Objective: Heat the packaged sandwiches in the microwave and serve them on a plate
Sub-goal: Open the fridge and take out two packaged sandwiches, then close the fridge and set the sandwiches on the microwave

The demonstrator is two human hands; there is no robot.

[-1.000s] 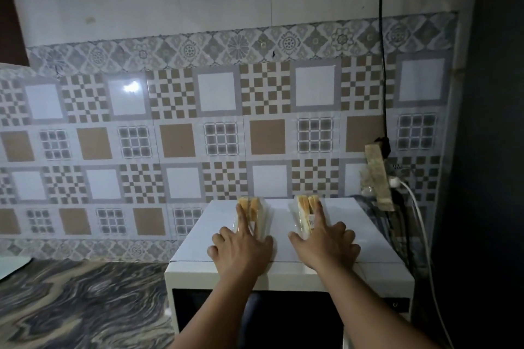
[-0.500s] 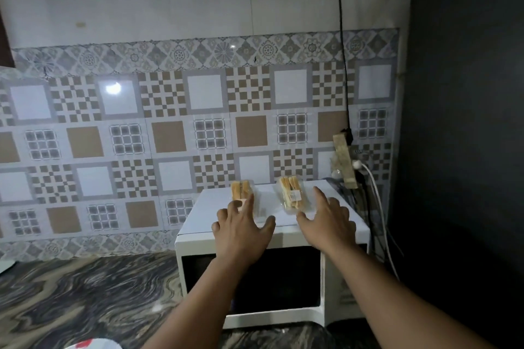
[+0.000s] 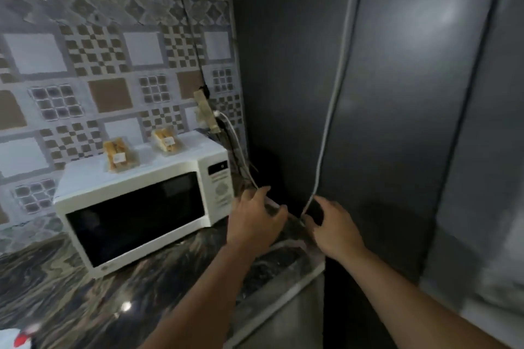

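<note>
Two packaged sandwiches lie on top of the white microwave, whose door is closed: one package toward the left, the other further back and right. Both hands are off them, low beside the microwave's right side. My left hand hovers with relaxed fingers near the cables behind the microwave and holds nothing. My right hand is at the lower end of a pale cable that hangs along the dark fridge; blur hides whether its curled fingers hold it.
A tall dark fridge fills the right side, close against the marbled counter. A power strip with plugged cords hangs on the tiled wall behind the microwave. A white and red object shows at the bottom left.
Both hands left the sandwiches on the microwave top and dropped down to its right side near the fridge. The view swung right and pulled back.
</note>
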